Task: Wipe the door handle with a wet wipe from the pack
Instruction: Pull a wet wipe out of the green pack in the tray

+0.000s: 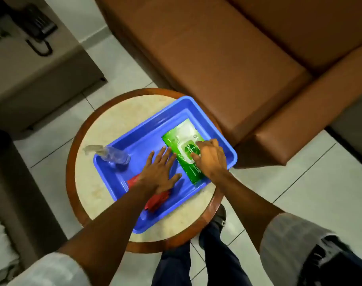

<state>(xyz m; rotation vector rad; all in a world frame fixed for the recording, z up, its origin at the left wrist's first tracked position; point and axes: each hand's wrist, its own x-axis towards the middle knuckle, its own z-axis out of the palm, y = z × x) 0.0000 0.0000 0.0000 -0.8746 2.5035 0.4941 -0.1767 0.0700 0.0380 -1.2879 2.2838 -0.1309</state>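
Pack [185, 150] lies in tray [122, 141], long axis running away from person; right hand [210, 156] on its flap, fingers pinching; left hand [160, 169] flat beside it, fingers spread.

Pale grey sleeves [287, 242] rolled above the elbows, dark blue trousers [223, 265], and a black shoe [219, 218] with a metal buckle.
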